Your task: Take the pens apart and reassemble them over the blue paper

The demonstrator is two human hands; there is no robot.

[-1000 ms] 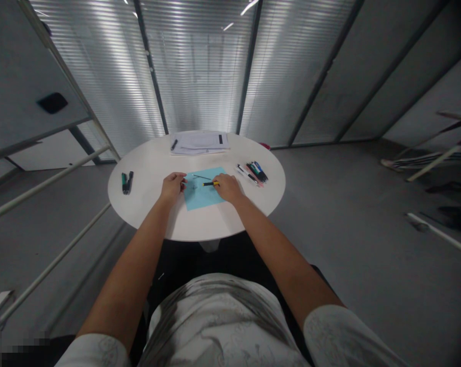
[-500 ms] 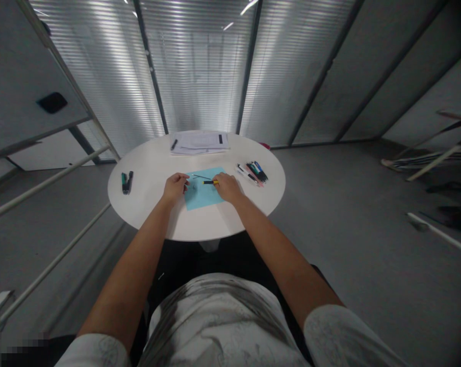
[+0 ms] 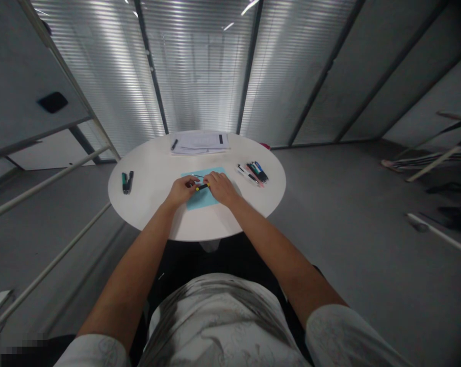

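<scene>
Just over a light-blue sheet (image 3: pixel 204 202) on a round white table (image 3: pixel 150 204), a person's two hands have come close together. Half a second ago a clear gap parted them; now little more than a short black-and-yellow stick, perhaps a marker (image 3: pixel 202 187), spans it. The right hand (image 3: pixel 222 188) has its fingers pinched on the marker's right end. The marker's other end, tilted slightly toward the wearer, now reaches the fingertips of the left hand (image 3: pixel 181 192). Those fingers are curled; whether they grip anything is too small to tell. The change seems to bring both hands to work on one object. Just beyond the fingertips lies a thin dark rod (image 3: pixel 198 176). Well right of the right fingers is a cluster of pens (image 3: pixel 256 172); well left of the left, two markers (image 3: pixel 127 182); farther ahead, stacked papers (image 3: pixel 200 143).
</scene>
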